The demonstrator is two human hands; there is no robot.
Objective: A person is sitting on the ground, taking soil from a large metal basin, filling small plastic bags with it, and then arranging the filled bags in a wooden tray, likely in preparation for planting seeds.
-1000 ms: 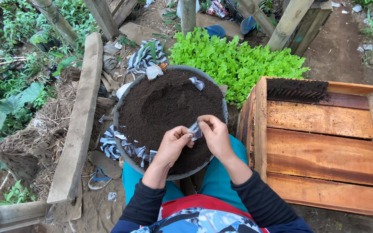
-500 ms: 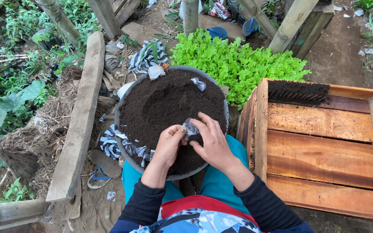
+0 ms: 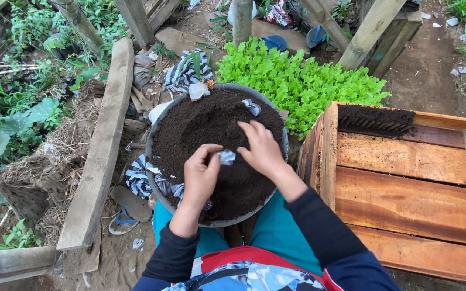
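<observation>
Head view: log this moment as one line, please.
left hand: pinches small silvery scrap | right hand: open, over soil, beside scrap | basin: full of dark soil | wooden crate: right of basin

Hands over a basin of dark soil
The left hand (image 3: 200, 175) pinches a small grey scrap (image 3: 226, 157); the right hand (image 3: 262, 148) hovers beside it above the basin (image 3: 160, 121).

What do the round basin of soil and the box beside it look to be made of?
The basin looks like dull grey metal or plastic: a thin, smooth rim, too plain to tell which. The box is wood, orange-brown with visible grain and plank joints, unpainted. The soil is dark, fine and crumbly.
</observation>
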